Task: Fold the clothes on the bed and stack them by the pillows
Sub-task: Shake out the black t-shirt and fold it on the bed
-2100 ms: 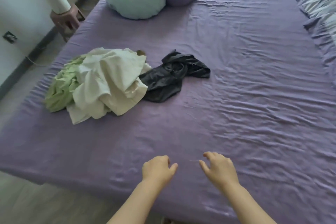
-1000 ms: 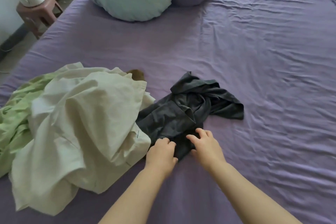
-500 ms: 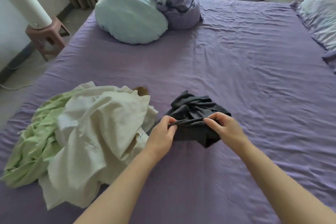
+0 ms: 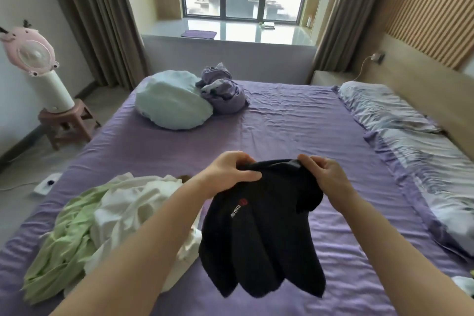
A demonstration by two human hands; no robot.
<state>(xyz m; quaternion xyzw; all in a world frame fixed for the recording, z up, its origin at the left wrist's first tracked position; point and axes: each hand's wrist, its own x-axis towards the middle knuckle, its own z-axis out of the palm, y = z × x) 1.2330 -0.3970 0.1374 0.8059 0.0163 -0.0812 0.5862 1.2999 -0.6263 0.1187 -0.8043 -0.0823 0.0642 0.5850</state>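
A black garment (image 4: pixel 261 233) with a small red and white logo hangs in the air above the purple bed (image 4: pixel 282 131). My left hand (image 4: pixel 228 172) grips its top edge on the left and my right hand (image 4: pixel 325 174) pinches the top edge on the right. On the bed to the left lie a crumpled cream garment (image 4: pixel 128 210) and a light green garment (image 4: pixel 64 244), partly under my left forearm. Two pillows in pale striped cases (image 4: pixel 400 131) run along the bed's right side by the headboard.
A pale blue cushion (image 4: pixel 171 102) and a bundled purple cloth (image 4: pixel 223 90) sit at the far left of the bed. A pink fan (image 4: pixel 38 67) stands on a small stool (image 4: pixel 66 123) left of the bed. A window and curtains are beyond.
Both hands took hold of the black garment on the bed and lifted it; it now hangs unfurled in the air. My view has tilted up toward the window.
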